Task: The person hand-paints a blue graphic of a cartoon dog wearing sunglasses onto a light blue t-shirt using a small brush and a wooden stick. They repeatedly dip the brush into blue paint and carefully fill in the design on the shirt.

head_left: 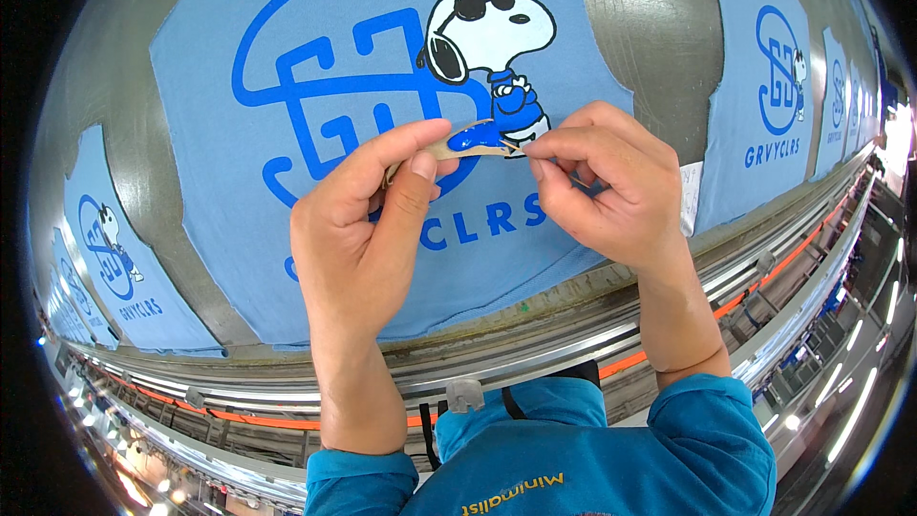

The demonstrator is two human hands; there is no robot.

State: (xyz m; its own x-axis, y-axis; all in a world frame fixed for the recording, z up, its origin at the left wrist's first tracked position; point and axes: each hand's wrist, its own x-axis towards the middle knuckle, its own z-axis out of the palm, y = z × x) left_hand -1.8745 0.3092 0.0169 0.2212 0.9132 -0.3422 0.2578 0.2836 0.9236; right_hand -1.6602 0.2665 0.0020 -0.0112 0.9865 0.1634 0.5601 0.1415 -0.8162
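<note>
Left hand (361, 215) pinches a tan strip (437, 149) between thumb and fingers, a glossy pool of blue paint (475, 138) lying on its face. Right hand (611, 182), thumb and index together, looks clamped on a thin stick (512, 145), its tip at the strip's right end, close by the paint; whether it touches is too small to tell. Both are held in front of the lower part of the printed dog figure (516, 115) on the light blue fabric panel (205, 67), which lies on a grey table (650, 0). Judgement on technique: hold the strip level, since wet paint could run onto the cloth; load only the stick's tip, wiping any excess on the strip; grip short for fine control; rest neither wrist on the print.
</note>
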